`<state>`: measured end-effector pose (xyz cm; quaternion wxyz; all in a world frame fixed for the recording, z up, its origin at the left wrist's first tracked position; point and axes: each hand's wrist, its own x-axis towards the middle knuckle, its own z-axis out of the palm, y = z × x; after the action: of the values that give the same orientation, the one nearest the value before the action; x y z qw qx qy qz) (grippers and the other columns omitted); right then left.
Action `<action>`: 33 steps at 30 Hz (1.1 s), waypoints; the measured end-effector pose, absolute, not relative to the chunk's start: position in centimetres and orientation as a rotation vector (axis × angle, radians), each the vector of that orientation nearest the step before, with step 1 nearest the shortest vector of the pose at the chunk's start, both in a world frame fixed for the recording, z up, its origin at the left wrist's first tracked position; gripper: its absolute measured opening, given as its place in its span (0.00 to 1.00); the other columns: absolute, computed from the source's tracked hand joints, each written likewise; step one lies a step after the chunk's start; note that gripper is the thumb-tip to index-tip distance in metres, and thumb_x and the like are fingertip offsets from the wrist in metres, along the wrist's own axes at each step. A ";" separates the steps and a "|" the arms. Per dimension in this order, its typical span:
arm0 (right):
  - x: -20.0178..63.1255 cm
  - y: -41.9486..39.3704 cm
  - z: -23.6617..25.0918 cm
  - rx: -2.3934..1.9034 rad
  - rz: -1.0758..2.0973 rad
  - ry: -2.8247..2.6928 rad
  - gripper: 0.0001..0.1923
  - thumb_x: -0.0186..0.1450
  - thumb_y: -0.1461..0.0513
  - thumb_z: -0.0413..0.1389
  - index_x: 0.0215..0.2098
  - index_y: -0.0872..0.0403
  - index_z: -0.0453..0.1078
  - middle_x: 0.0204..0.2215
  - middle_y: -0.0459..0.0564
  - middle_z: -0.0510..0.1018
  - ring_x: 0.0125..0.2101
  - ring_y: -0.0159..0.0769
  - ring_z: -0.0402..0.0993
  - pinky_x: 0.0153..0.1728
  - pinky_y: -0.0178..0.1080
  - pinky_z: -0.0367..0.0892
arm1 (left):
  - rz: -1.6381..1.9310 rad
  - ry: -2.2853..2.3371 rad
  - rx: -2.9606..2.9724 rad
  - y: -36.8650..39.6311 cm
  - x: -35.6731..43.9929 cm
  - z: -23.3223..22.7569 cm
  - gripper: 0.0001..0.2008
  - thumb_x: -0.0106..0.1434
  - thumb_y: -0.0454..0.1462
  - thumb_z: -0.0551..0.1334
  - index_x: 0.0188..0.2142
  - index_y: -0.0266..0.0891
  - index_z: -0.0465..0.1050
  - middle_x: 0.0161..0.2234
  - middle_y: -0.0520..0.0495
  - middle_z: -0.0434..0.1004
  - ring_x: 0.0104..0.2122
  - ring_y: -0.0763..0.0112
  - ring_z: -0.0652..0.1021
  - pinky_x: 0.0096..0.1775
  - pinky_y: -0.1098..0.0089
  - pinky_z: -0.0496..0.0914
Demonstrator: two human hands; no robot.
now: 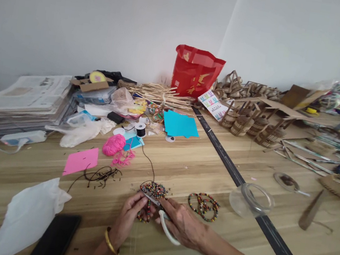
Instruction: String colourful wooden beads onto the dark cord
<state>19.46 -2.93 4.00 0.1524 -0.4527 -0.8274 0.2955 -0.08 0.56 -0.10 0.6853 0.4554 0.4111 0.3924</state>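
Beaded strand: a multicoloured bead string (144, 214) sits at 6 o'clock on the table (183, 168), pinched up off the wood so the blades can reach its thread.
Left hand: left hand (127, 219), grip closed on the strand, holds it taut; one gold bangle (110, 243) on the wrist.
Right hand: right hand (183, 225), grip closed around white-handled scissors (163, 217), tips pointing to 10 o'clock at the beads.
Bead heap: one loose pile (153, 189) just beyond the fingers, at 12 o'clock from them, within easy reach.
Finished rings: bead bracelets (203, 205) at 3 o'clock, set aside; they overlap, about three, exact count unclear.
Thread: one black cord (149, 158) runs from the heap to one spool (140, 130) at 11 o'clock.
Other: one pink paper (81, 160), one clear lid (253, 199).
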 end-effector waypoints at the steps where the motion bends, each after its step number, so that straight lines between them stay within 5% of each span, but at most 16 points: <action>1: 19.6 -3.0 4.2 -1.303 0.858 -2.376 0.14 0.69 0.62 0.50 0.52 0.55 0.61 0.41 0.54 0.74 0.37 0.37 0.74 0.39 0.34 0.66 | 0.868 0.926 1.034 0.5 0.0 0.0 0.19 0.54 0.50 0.66 0.29 0.34 0.73 0.22 0.50 0.77 0.21 0.73 0.74 0.23 0.75 0.66; 21: 20.3 -7.6 4.1 -1.530 1.037 -2.175 0.11 0.68 0.64 0.50 0.49 0.54 0.64 0.41 0.54 0.75 0.39 0.40 0.75 0.41 0.35 0.66 | 0.604 0.900 1.076 -0.9 1.3 0.3 0.24 0.51 0.54 0.65 0.32 0.35 0.70 0.20 0.47 0.79 0.17 0.73 0.75 0.18 0.77 0.63; 28: 21.5 -7.7 4.1 -1.666 0.864 -2.233 0.16 0.66 0.64 0.52 0.53 0.53 0.62 0.37 0.52 0.76 0.34 0.38 0.75 0.34 0.34 0.66 | 0.572 0.910 1.095 -0.5 0.7 0.9 0.23 0.49 0.53 0.67 0.29 0.35 0.70 0.22 0.49 0.78 0.18 0.75 0.72 0.20 0.75 0.66; 33: 21.2 -7.8 4.4 -1.704 0.677 -2.349 0.14 0.63 0.70 0.51 0.46 0.54 0.65 0.37 0.52 0.75 0.35 0.38 0.74 0.34 0.35 0.65 | 0.726 0.845 1.083 0.2 -0.2 1.9 0.18 0.51 0.49 0.69 0.28 0.34 0.75 0.24 0.48 0.78 0.22 0.74 0.73 0.25 0.74 0.67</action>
<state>21.20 -7.80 4.42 0.0809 -0.5699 -0.7857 0.2265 -0.21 0.17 1.94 0.7132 0.4886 0.3812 0.3276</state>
